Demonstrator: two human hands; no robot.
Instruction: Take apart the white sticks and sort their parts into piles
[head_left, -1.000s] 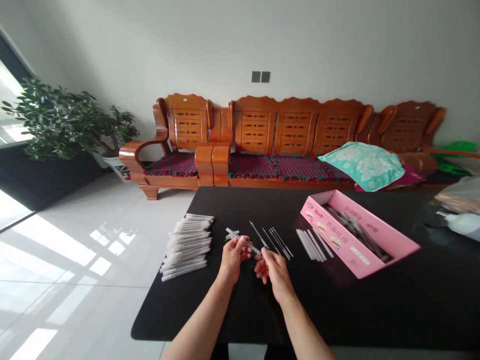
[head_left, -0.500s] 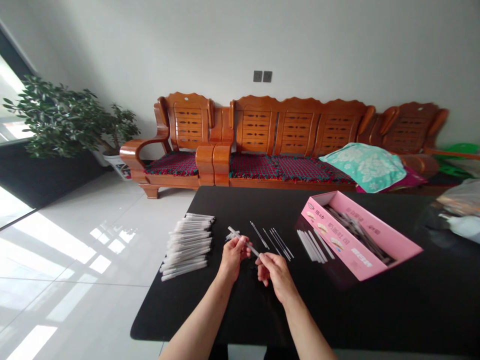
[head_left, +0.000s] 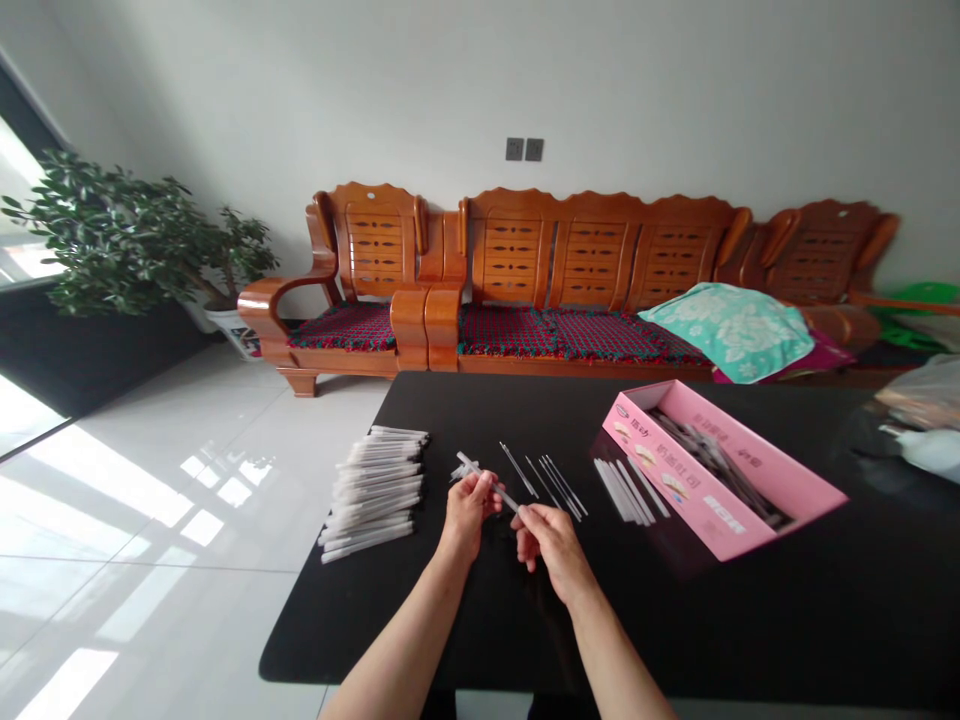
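Observation:
A slim whitish pen barrel (head_left: 505,495) slants between my two hands above the black table. My left hand (head_left: 471,505) pinches it near the middle, its upper end sticking out past the thumb. At its lower end, the fingers of my right hand (head_left: 550,540) are closed round it, hiding the tip. Just beyond my hands lie several thin pen refills (head_left: 555,488). A few small whitish pieces (head_left: 460,470) sit partly hidden behind my left hand. To the left is a pile of pale pens (head_left: 375,495) with dark ends; several loose barrels (head_left: 624,492) lie to the right.
A pink open box (head_left: 679,480) with dark and grey sticks in it stands on the black table (head_left: 480,400) at the right. A clear plastic bag (head_left: 922,400) rests at the table's far right. Behind are a wooden sofa (head_left: 517,265) and a potted plant (head_left: 135,240).
Hardly anything differs: both hands keep the same hold on the pen barrel, and the view has shifted very slightly.

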